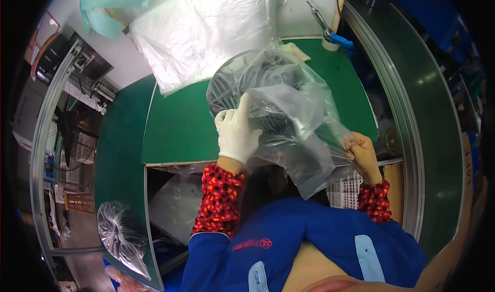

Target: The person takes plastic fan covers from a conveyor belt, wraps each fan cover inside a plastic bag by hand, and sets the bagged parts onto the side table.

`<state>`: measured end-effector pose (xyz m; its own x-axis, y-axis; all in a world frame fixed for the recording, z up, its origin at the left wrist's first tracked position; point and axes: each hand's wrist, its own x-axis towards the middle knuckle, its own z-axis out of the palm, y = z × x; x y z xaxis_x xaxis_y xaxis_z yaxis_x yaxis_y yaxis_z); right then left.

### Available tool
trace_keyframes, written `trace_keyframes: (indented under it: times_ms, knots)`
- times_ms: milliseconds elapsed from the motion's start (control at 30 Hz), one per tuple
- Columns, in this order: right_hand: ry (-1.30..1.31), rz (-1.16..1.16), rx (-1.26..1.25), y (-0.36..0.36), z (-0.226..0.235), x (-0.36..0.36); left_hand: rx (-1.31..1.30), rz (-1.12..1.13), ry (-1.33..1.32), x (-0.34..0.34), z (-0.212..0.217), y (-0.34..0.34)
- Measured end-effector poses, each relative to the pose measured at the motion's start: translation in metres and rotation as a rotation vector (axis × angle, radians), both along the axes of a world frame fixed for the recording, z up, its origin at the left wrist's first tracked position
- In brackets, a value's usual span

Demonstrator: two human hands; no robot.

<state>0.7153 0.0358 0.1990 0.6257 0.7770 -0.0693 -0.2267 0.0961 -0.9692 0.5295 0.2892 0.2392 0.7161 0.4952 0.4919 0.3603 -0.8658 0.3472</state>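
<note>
A round dark ribbed part (220,92), perhaps a fan grille, sits inside a clear plastic bag (309,98) on the green worktop. My left hand (237,132), in a white glove, rests against the near left side of the bagged part. Its index finger and thumb are stretched apart while the other fingers curl loosely. Bare and closed, my right hand (363,155) pinches the bag's loose edge at the right and holds it out taut. The bag's slack film drapes over the front edge of the worktop. Film folds blur the part's middle.
A stack of clear plastic sheets or bags (206,29) lies at the back. A tool with a blue handle (340,40) stands in a white holder at the back right. Another plastic-wrapped item (122,235) lies at lower left. A metal frame post (394,86) borders the right.
</note>
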Motion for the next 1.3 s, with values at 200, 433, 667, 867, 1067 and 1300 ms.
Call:
trace_keyframes:
  times_ms: [200,433,667,867,1067,1300]
  knots:
    - [-0.040,0.056,-0.062,0.029,0.029,-0.012,0.050,-0.047,0.028,0.010,0.013,-0.008]
    - [-0.300,-0.043,0.309,0.084,0.061,-0.016,0.085,-0.304,0.037,0.027,-0.016,-0.002]
    - [-0.932,0.315,0.009,0.119,0.073,-0.048,-0.223,-0.485,-0.077,0.004,-0.029,-0.013]
    - [-1.232,0.398,-0.036,0.152,0.035,-0.041,-0.043,-0.450,-0.028,-0.051,-0.031,-0.023]
    - [-1.314,0.756,-0.378,0.191,0.050,-0.038,-0.107,-0.059,0.252,-0.056,-0.052,-0.052]
    - [-1.180,0.927,-0.293,0.206,0.001,0.000,-0.017,0.010,-0.193,0.019,-0.029,-0.017]
